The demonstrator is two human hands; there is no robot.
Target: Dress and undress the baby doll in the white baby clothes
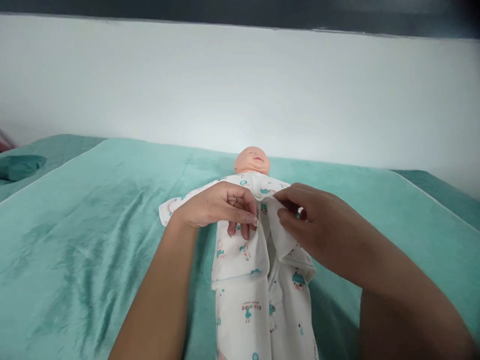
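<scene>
A baby doll (252, 160) lies on its back, dressed in a white printed baby shirt (240, 255) and matching trousers (243, 320). The shirt's front hangs partly apart down the middle. Thumb and fingers of my left hand (228, 207) are closed at the edge of one front panel, where a small pale button (256, 222) shows at the fingertips. Opposite it, my right hand (305, 212) pinches the edge of the other panel, lifting it and turning its plain white inside outward. One sleeve (167, 212) stretches out to the left; the other is mostly hidden behind my right hand.
Beneath the doll spreads a green plush cover (112, 240), wrinkled on the left. A white wall (225, 90) rises behind it, with a dark band (240, 12) above. A darker green folded or bundled cloth (20, 167) lies at the far left.
</scene>
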